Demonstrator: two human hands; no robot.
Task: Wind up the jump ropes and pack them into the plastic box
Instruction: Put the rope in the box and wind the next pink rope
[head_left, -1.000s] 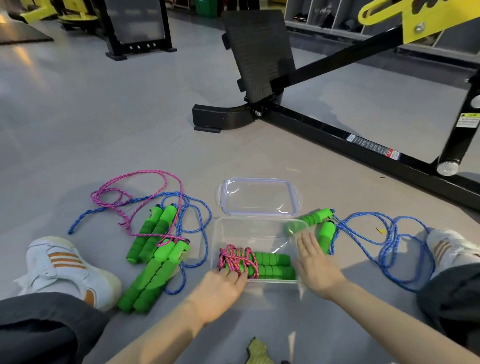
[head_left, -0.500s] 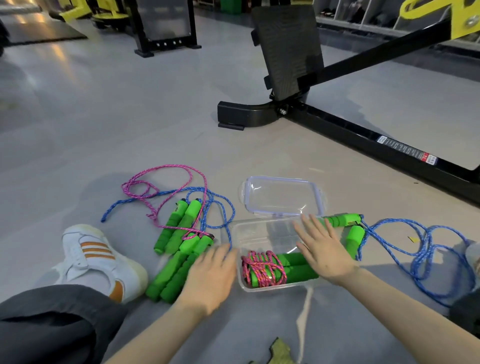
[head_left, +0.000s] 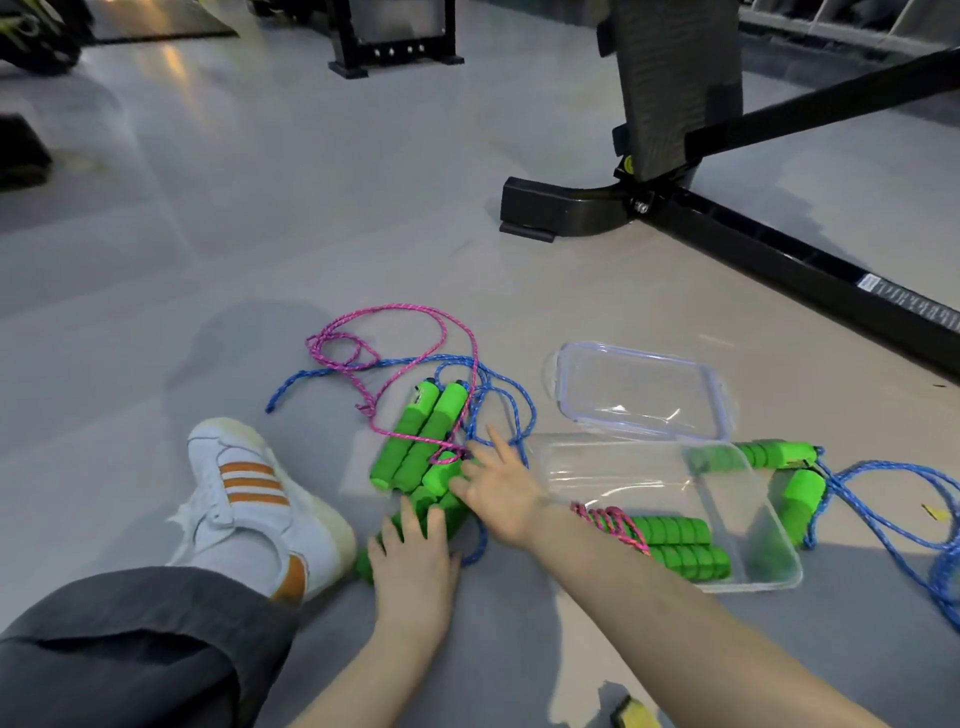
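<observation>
Hands rest open on green foam jump-rope handles (head_left: 415, 441), left hand (head_left: 415, 558) at six o'clock, right hand (head_left: 498, 493) at four, beside clear plastic box (head_left: 649, 467) holding wound pink rope (head_left: 618, 525).

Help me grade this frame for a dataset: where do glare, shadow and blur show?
Head view: glare streaks on the clear lid and the plastic box; a warm light reflection on the floor at top left; the person's soft shadow lies left of the pink rope; the gym equipment in the top-left corner is smeared by blur.
</observation>
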